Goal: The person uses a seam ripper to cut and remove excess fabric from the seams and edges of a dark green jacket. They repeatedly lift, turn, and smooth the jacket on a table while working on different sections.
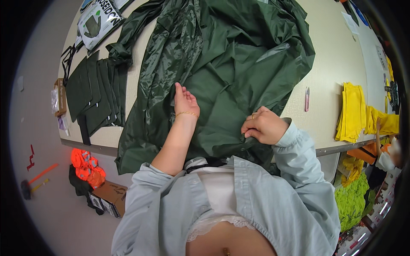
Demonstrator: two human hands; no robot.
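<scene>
A large dark green raincoat-like garment of shiny waterproof cloth lies spread over the table and hangs over its near edge. My left hand rests on it beside a long fold, palm turned inward, thumb out and fingers loosely bent, with nothing visible in them. Close to the near edge, my right hand pinches a bit of the green cloth between thumb and fingers. The fingertips partly hide the pinched spot.
Folded dark green pieces are stacked at the left, below packaged garments. Small snips lie right of the garment. Folded yellow cloth sits at the right edge, near another person's arm. A cardboard box stands on the floor.
</scene>
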